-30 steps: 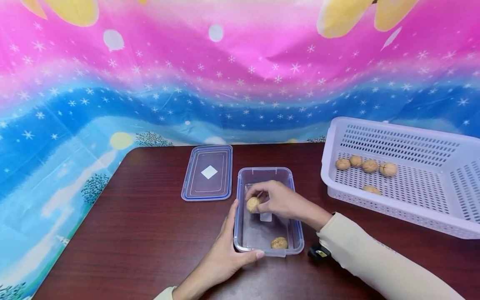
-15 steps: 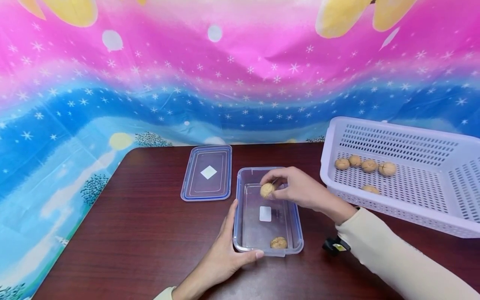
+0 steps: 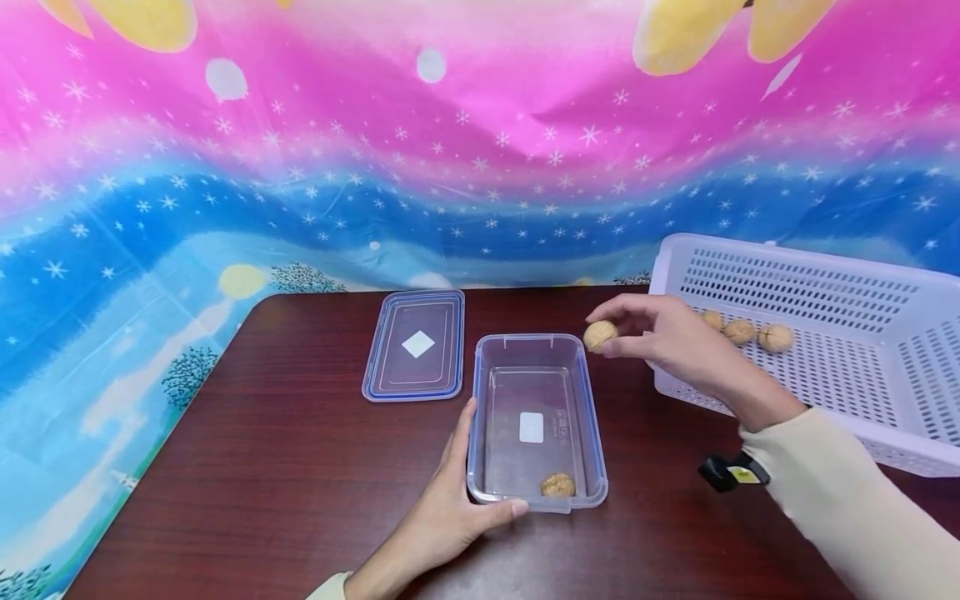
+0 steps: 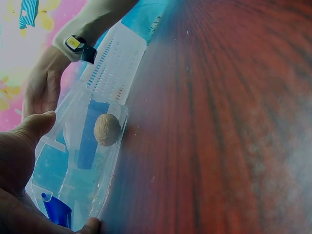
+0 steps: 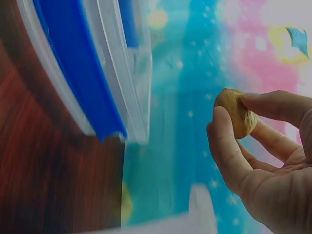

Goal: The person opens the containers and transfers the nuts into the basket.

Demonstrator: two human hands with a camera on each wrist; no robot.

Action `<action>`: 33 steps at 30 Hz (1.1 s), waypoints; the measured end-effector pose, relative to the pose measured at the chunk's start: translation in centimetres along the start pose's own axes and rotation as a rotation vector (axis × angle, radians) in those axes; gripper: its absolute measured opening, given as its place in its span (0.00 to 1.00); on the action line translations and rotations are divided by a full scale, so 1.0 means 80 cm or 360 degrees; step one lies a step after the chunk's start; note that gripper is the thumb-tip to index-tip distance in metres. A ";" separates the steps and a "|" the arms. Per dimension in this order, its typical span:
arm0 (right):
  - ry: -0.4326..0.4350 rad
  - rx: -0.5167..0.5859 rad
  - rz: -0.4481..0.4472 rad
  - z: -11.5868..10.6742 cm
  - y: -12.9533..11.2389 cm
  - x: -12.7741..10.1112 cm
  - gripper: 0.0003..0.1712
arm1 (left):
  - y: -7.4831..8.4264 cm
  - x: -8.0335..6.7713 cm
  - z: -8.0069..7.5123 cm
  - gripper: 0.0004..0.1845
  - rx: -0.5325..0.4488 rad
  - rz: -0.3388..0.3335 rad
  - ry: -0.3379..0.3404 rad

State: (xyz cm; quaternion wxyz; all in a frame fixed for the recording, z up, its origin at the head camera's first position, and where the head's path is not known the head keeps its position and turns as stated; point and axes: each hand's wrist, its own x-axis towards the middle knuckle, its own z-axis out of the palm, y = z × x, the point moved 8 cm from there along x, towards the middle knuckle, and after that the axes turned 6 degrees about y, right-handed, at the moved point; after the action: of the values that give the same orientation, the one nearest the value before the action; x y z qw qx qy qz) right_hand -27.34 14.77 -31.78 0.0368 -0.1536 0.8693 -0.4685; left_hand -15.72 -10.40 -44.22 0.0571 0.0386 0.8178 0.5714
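Note:
My right hand (image 3: 682, 337) pinches a walnut (image 3: 601, 336) between thumb and fingertips, above the table between the clear plastic food container (image 3: 480, 417) and the white basket. The right wrist view shows this walnut (image 5: 236, 112) held up in the fingers. My left hand (image 3: 442, 500) grips the near left corner of the container, thumb along the near rim and fingers against the left wall. Another walnut (image 3: 558, 485) lies inside the container at its near end; the left wrist view shows that walnut (image 4: 107, 129) through the clear wall.
A white perforated basket (image 3: 795, 417) at the right holds several walnuts (image 3: 739, 332), some hidden behind my right hand. The blue-edged lid (image 3: 415, 367) lies flat on the brown table (image 3: 300, 467), left of the container. A patterned cloth (image 3: 480, 150) hangs behind.
My right hand has moved right and away from me with its walnut, from inside the container to beyond its far right corner. The left hand and container have stayed put.

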 end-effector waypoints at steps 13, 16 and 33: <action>0.0354 -0.0123 0.0419 -0.086 0.078 -0.009 0.29 | 0.001 0.000 0.000 0.70 0.0009 0.0018 -0.0009; 0.0353 -0.0238 0.0452 -0.093 0.089 -0.008 0.29 | 0.001 0.000 0.000 0.70 0.0015 0.0014 -0.0005; 0.0093 -0.0405 0.0558 -0.075 0.119 0.000 0.23 | 0.002 -0.001 -0.001 0.69 0.0008 -0.0002 0.0006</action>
State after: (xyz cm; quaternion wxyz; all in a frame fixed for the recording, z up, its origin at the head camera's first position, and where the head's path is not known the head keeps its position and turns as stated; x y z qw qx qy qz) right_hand -30.81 24.51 -36.27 0.0727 0.0102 0.9355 -0.3456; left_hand -15.64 -10.41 -44.09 0.0559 0.0373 0.8193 0.5695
